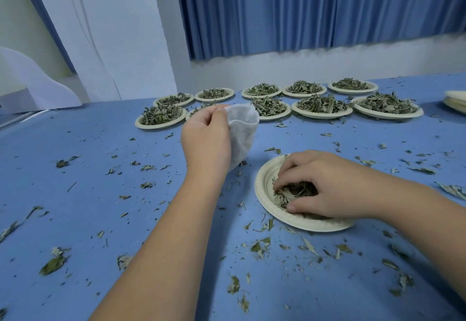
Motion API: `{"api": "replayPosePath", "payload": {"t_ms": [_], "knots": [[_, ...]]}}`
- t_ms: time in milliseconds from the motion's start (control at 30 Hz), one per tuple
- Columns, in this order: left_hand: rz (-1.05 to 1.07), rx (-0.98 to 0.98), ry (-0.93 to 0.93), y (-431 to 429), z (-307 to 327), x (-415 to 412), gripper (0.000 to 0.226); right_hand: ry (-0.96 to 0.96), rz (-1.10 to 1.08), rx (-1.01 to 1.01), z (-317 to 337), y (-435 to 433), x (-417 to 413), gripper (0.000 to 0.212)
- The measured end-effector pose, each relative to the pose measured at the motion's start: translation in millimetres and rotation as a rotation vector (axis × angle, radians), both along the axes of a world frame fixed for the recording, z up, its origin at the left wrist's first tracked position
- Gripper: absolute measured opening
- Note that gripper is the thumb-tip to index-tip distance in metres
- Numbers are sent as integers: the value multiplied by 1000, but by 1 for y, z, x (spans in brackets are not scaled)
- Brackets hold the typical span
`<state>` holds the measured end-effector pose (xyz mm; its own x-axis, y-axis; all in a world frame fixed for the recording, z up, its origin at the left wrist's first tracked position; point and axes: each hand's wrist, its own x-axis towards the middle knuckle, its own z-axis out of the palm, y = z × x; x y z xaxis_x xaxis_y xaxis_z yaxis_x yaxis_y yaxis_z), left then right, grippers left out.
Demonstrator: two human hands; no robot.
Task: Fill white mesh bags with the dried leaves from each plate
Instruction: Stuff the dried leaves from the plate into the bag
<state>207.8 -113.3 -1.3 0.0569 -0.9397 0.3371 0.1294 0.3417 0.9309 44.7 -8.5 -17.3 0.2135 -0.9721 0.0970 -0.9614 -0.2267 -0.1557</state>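
My left hand (205, 139) pinches the rim of a white mesh bag (243, 131) and holds it upright with its mouth open, above the blue table. To its right a cream paper plate (264, 182) lies near me with a small heap of dried leaves (293, 192). My right hand (325, 184) reaches into that plate, fingers and thumb curled round the leaves. Part of the heap is hidden under the hand.
Several cream plates heaped with dried leaves (321, 105) stand in two rows at the far side of the blue table (100, 194). A stack of bare plates (457, 101) sits at the right edge. Loose leaf bits lie scattered all over the table.
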Motion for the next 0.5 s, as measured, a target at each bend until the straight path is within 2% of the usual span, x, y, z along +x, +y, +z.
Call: {"api": "replayPosePath", "payload": {"t_ms": [133,200,500], "knots": [[58,-97,-57,0,-1,-1,29,87,-70,7,0,3,-2,56],[74,-152,-97,1,-2,-2,28,136,-70,34,-2,2,0,55],[64,-259,-269,5,-9,-10,22,96,-35,18,-11,-4,2,41]]}}
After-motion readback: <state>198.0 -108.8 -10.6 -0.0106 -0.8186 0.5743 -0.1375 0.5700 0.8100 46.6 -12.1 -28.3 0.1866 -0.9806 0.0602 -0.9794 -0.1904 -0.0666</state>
